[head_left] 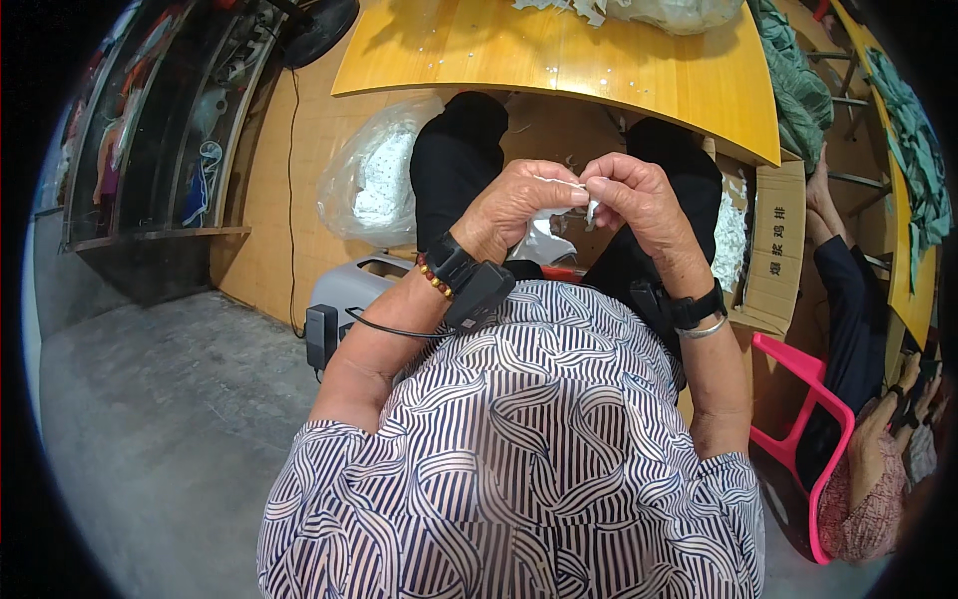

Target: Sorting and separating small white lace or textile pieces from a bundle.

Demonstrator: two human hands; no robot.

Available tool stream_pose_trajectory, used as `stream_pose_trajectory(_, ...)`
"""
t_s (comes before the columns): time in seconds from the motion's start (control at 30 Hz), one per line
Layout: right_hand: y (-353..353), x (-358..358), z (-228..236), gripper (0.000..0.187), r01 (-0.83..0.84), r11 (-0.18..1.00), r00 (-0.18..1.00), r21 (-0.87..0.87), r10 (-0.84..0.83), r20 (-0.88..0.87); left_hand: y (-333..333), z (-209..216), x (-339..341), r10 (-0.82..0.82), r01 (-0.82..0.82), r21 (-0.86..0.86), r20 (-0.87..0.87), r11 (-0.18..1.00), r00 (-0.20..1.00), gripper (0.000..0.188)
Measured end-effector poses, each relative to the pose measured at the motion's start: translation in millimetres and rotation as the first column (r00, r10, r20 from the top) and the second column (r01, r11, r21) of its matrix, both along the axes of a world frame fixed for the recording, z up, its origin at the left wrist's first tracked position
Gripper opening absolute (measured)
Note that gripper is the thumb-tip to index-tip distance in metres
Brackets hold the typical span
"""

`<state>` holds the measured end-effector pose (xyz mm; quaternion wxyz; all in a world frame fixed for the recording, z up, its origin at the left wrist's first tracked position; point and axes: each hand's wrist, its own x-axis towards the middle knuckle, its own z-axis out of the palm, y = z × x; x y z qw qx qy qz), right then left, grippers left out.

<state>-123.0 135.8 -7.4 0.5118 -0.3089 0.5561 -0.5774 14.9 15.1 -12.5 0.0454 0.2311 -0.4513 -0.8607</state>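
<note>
My left hand (509,208) and my right hand (641,200) meet above my lap, fingertips almost touching. Between them is a thin white piece of sheet-like material (545,242), which hangs below the left fingers. My left thumb and fingers pinch one side of it. A small end sticks out under my right fingertips, which are pinched together on it. Whether it is paper, foam or plastic I cannot make out.
A yellow wooden table (559,62) with white scraps and a clear plastic bag (679,12) stands ahead. A bag of white bits (374,180) lies left of my legs, a cardboard box (776,245) right. Beside a pink chair (833,409), another person sits. Shelves (150,130) stand far left.
</note>
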Motion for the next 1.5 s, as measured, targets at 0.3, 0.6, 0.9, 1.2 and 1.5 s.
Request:
stream_pose_trajectory(0.3,27,-38,14,0.008,0.318,0.937,0.543,-0.143,-0.303,-0.783,-24,-14,-6,0.235,-0.183,0.254,-0.192,0.95,0.953,0.015)
stream_pose_trajectory(0.6,92,-82,10,0.03,0.677,0.733,-0.134,0.061,0.205,-0.97,-41,-2,-11,0.469,-0.323,0.541,-0.154,0.777,0.87,0.022)
stream_pose_trajectory(0.9,-8,-17,-1,0.019,-0.06,0.995,0.998,-0.082,0.061,0.01,-26,12,-24,0.402,-0.268,0.522,-0.16,0.81,0.902,0.035)
stream_pose_trajectory(1.2,-14,-29,-6,0.016,0.07,0.988,0.982,-0.138,-0.044,0.184,-35,1,-8,0.388,-0.189,0.598,-0.223,0.779,0.894,0.034)
stream_pose_trajectory(1.5,-32,-12,15,0.011,-0.039,0.999,0.996,0.037,0.036,0.077,-53,-14,25,0.483,-0.374,0.393,-0.229,0.84,0.845,0.032)
